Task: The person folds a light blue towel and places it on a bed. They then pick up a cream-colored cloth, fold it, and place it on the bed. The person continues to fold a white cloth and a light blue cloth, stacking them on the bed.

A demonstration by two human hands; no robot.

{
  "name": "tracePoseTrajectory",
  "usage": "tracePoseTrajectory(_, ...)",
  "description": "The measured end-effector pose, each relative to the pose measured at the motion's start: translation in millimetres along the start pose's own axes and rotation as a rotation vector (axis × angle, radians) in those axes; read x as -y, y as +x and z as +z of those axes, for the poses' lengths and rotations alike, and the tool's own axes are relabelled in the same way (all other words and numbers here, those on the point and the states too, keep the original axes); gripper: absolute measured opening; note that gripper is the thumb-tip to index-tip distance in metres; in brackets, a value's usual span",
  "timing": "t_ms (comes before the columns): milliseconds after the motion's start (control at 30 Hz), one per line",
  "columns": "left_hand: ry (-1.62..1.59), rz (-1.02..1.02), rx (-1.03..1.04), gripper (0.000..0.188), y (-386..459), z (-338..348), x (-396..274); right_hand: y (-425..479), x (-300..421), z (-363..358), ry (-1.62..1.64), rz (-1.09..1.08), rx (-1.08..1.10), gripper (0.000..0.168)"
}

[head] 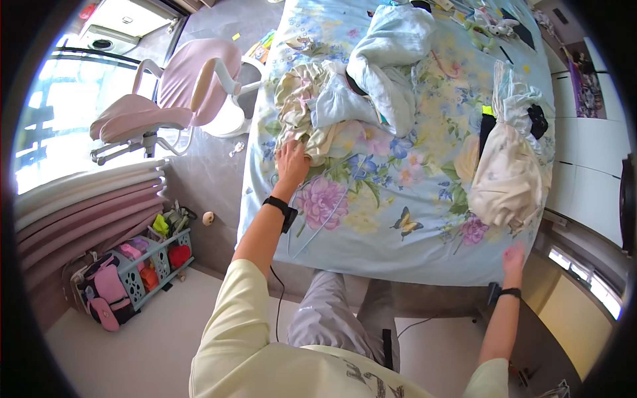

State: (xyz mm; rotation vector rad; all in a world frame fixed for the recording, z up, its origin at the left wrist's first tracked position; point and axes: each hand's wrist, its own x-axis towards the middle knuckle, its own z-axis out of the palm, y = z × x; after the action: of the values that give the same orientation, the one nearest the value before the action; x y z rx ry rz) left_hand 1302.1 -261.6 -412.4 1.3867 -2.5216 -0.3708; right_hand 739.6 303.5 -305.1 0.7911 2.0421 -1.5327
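Observation:
My left hand is at the lower edge of a crumpled cream floral garment on the bed, its fingertips curled into the folds. Right beside the wrist, a light blue wire clothes hanger lies on the floral bedsheet. Against the cream cloth rests a pale blue garment, partly under a larger light blue garment. My right hand is motion-blurred near the bed's right front corner, below a bunched cream garment. Whether its fingers are closed is unclear; nothing shows in it.
Black and white small clothes lie at the bed's right edge, with plush toys farther back. Left of the bed stand a pink swivel chair, a basket of toys and a pink backpack. White drawers line the right side.

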Motion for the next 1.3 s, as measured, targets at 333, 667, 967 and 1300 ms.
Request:
tracePoseTrajectory(333,-0.702,-0.262,0.068,0.026,17,-187,-26,-181,-79,81,-0.668,-0.219,0.379,0.045)
tracePoseTrajectory(667,-1.185,0.178,-0.089,0.036,-3,-517,-165,-365,-88,224,-0.928,-0.955,1.087,0.055)
tracePoseTrajectory(967,-1.312,0.178,-0.399,0.031,-42,-710,-255,-620,-77,250,-0.607,-1.413,1.263,0.060)
tracePoseTrajectory(1300,-1.375,0.317,-0.082,0.031,-76,-836,-41,-548,94,210,-0.600,-1.039,1.173,0.036)
